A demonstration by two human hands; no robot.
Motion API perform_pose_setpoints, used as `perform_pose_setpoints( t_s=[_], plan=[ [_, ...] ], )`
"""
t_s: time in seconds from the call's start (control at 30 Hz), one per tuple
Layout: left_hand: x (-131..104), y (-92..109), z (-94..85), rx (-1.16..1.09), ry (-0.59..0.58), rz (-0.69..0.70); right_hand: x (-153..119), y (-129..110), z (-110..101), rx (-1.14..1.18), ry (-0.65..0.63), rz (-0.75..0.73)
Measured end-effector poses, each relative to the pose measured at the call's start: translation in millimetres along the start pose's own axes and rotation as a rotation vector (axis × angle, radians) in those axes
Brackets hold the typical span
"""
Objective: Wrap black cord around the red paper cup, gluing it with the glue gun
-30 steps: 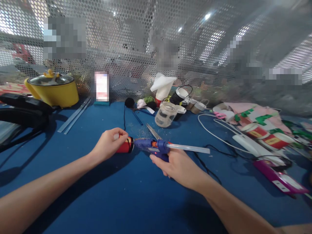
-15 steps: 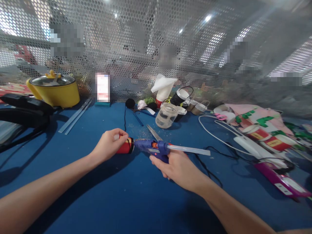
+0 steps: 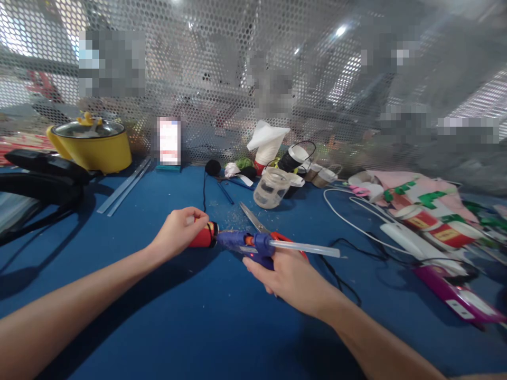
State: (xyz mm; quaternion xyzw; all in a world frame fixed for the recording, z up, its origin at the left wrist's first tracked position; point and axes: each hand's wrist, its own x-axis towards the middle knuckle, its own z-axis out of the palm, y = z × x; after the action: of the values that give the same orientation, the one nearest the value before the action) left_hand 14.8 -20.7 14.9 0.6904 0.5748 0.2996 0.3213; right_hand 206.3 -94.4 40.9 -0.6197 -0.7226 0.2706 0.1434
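My left hand (image 3: 178,232) is closed on a small red paper cup (image 3: 202,240) lying on its side, its open end hidden from me. Black yarn (image 3: 204,195) runs from a black ball (image 3: 213,168) down to my fingertips, and a dark band circles the cup's right end. In my right hand (image 3: 295,277) is a blue hot glue gun (image 3: 240,241), its nozzle pointing left at that dark band. Whether the tip touches it I cannot tell. A clear glue stick (image 3: 304,248) sticks out of the gun's back. Just behind the gun lie red-handled scissors (image 3: 253,216).
A clear plastic cup (image 3: 271,187) and white paper cups (image 3: 269,150) stand at the back. To the left are two glue sticks (image 3: 124,184), a yellow pot (image 3: 99,150) and a phone (image 3: 169,141). Cables, a white power strip (image 3: 406,240) and a purple device (image 3: 451,293) occupy the right.
The glue gun has dipped slightly, its nozzle now lower against the cup's right end. More of the scissors' red handle shows behind it. My left hand keeps its hold.
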Motion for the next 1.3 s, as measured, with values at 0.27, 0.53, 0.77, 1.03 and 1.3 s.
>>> perform_pose_setpoints(
  t_s=[0.27, 0.53, 0.77, 1.03, 1.3],
  plan=[
    [-0.8, 2.9, -1.4, 0.017, -0.008, 0.008, 2.0, -0.9, -1.1, -0.008, 0.025, -0.014],
    [-1.8, 4.0, -0.9, 0.031, -0.005, 0.001, 0.1, -1.6, -0.6, -0.055, 0.053, -0.036],
    [-0.5, 3.3, -0.9, 0.043, 0.004, 0.010, -1.4, -3.2, -1.4, -0.019, 0.014, -0.001],
    [-1.8, 2.9, -0.7, 0.031, -0.001, 0.003, -0.4, -1.7, 1.0, 0.068, 0.027, -0.012],
    [-1.3, 2.7, -0.4, 0.032, 0.005, -0.015, -0.9, -2.1, 1.7, 0.097, 0.001, 0.010]
  ],
)
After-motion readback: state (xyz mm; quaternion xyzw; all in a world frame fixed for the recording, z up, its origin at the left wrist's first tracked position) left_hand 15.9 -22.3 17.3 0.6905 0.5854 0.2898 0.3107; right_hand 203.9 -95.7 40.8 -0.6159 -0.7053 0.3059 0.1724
